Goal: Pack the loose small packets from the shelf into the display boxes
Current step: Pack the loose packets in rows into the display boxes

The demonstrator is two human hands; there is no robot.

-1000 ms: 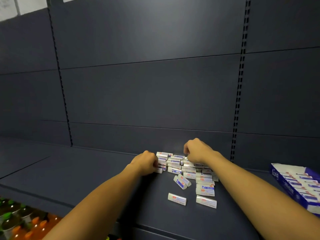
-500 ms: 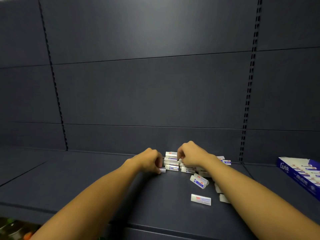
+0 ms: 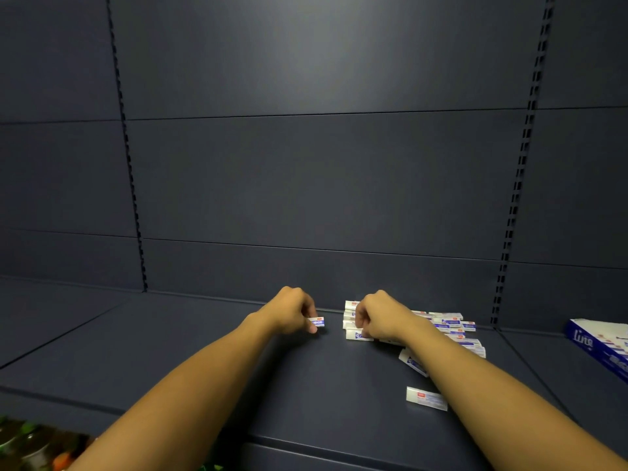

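— What's the shelf (image 3: 170, 351) in front of you made of?
— It looks like painted metal, dark blue-grey, matt and smooth, with only a soft sheen. The back panel (image 3: 323, 164) has the same finish, and its slotted uprights (image 3: 520, 164) look like metal too.
— And the small packets (image 3: 452, 326) by your hands?
— Printed cardboard, white with blue and red, smooth and faintly glossy; the lone packet (image 3: 426, 398) nearer you catches a little light.
— The display box (image 3: 591, 345) on your right?
— Cardboard as well, blue outside with a slight shine, plain white inside.
— Anything else?
— The blurred things at lower left look shiny; material unclear.
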